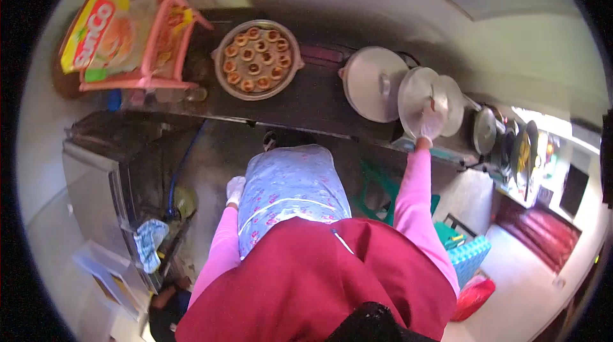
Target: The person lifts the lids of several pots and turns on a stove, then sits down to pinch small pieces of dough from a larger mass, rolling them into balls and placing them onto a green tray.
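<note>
My right hand, in a white glove, reaches out to the counter and grips a round metal lid by its lower edge, holding it tilted over a pot. My left hand, also gloved, hangs at my side beside my flowered apron and holds nothing that I can see. A second lidded metal pot stands just left of the raised lid. Farther left on the dark counter sits a round pan of small pastries.
A pink rack with a yellow snack bag stands at the counter's far left. More pots and lids line the counter to the right. A metal cabinet with a cloth is at the left; green and blue crates at the right.
</note>
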Motion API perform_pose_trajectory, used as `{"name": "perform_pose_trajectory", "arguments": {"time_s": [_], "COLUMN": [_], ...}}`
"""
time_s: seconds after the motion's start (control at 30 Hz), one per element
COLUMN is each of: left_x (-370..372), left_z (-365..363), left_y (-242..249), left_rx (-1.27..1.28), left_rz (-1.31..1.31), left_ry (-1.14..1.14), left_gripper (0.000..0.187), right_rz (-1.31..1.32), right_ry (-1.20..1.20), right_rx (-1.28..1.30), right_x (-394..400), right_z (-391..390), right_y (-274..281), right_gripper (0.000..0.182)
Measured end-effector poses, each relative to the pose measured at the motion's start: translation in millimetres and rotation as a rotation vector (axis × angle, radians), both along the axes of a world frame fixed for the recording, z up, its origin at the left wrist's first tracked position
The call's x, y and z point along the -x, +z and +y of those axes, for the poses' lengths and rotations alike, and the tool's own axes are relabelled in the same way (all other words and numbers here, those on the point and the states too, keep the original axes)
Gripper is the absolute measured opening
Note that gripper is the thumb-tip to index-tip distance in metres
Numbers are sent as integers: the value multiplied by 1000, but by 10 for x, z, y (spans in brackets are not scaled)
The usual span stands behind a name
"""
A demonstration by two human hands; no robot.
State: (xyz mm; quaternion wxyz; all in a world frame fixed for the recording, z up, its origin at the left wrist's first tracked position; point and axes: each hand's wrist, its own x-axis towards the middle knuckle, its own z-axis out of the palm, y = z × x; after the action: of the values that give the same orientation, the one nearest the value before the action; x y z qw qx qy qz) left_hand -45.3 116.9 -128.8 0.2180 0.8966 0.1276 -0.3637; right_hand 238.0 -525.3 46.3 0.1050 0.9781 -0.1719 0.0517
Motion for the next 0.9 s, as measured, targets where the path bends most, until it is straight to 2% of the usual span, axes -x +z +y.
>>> {"name": "perform_pose_trajectory", "arguments": {"time_s": [0.07, 0.13, 0.17, 0.2, 0.23, 0.27, 0.3, 0.33, 0.4, 0.47, 0.53, 0.57, 0.67, 0.7, 0.8, 0.9], "left_x": [-4, -2, 13, -5, -41, -41, 35, 58, 90, 332, 465, 449, 616, 744, 879, 757], "left_z": [-72, -92, -104, -122, -124, -113, -120, -103, -79, 25, 48, -39, 42, 87, 213, 341], "left_y": [-106, -78, -42, 3, 61, 104, 32, 86, 255, 145, 308, 575, 693, 612, 525, 625], "left_rx": [36, 27, 25, 18, 10, 1, 45, 60, 89, 125, 135, 252, 284, 351, 341, 364], "left_rz": [1, -9, -12, -8, -6, -4, -9, -34, -79, -132, -207, -156, 60, -10, 23, 78], "left_ry": [-97, -13, 27, 39, 49, 58, 200, 241, 316, 453, 560, 875, 1202, 1254, 1155, 1045], "left_gripper": [39, 39, 39, 38, 38, 37, 34, 33, 31, 30, 30, 31, 30, 21, 19, 25], "right_rz": [-132, -282, -236, -187, -24, -7, 3, 12, -36, 21, 60, 71, 79, 73, 56, -164], "right_ry": [-43, -82, 131, 138, 168, 247, 315, 381, 524, 529, 545, 559, 558, 547, 524, 690], "right_rx": [-217, -440, -402, -592, -668, -804, -852, -902, -853, -804, -763, -746, -749, -759, -746, -806], "right_x": [-90, -253, -289, -377, -483, -552, -640, -740, -942, -1088, -1163, -1191, -1158, -1156, -1187, -1123], "right_z": [383, 1147, 1471, 2015, 2390, 2739, 3089, 3416, 3940, 4256, 4449, 4487, 4572, 4589, 4551, 4496], "right_y": [199, 535, 536, 759, 711, 599, 429, 278, 207, 49, -124, -211, -148, -107, -351, -640], "right_gripper": [34, 46, 31, 28, 31, 34, 36, 38, 37, 36, 34, 33, 31, 31, 29, 27]}}
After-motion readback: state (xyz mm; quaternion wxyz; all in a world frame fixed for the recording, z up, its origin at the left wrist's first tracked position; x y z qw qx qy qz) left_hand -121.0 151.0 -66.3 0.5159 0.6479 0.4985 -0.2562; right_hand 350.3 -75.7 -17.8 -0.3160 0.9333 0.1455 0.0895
